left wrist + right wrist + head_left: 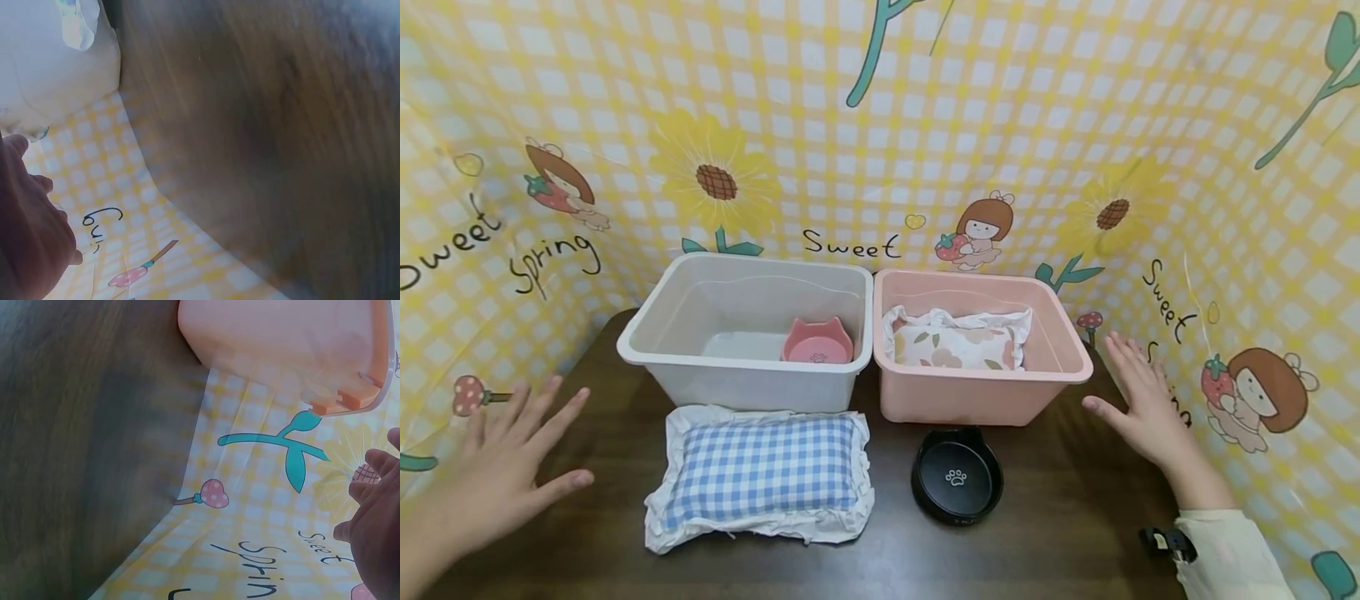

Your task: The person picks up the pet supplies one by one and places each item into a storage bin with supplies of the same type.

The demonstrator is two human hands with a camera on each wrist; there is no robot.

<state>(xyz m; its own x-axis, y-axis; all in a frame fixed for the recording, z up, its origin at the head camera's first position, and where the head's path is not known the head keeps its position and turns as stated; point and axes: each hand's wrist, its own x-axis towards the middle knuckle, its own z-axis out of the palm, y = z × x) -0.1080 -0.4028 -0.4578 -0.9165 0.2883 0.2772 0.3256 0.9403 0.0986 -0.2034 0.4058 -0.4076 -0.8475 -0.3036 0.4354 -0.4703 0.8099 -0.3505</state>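
In the head view my left hand point(512, 467) hovers at the left with fingers spread, holding nothing. My right hand point(1142, 408), fingers also spread, is beside the pink bin point(977, 400) at the right and holds nothing. Inside that bin lies a small white pillow point(955, 343) with a floral print. The grey-white bin point(752, 385) stands to its left, with a pink cat-eared bowl point(817, 342) in it. In front lie a blue checked pillow point(767, 471) with a ruffled white edge and a black cat-eared bowl point(957, 477) with a paw print.
The dark wooden table point(925, 567) carries all of these. A yellow checked cloth point(850, 167) with flowers and cartoon figures hangs behind and along both sides. The two bins stand side by side against it. A black band point(1168, 544) is on the right wrist.
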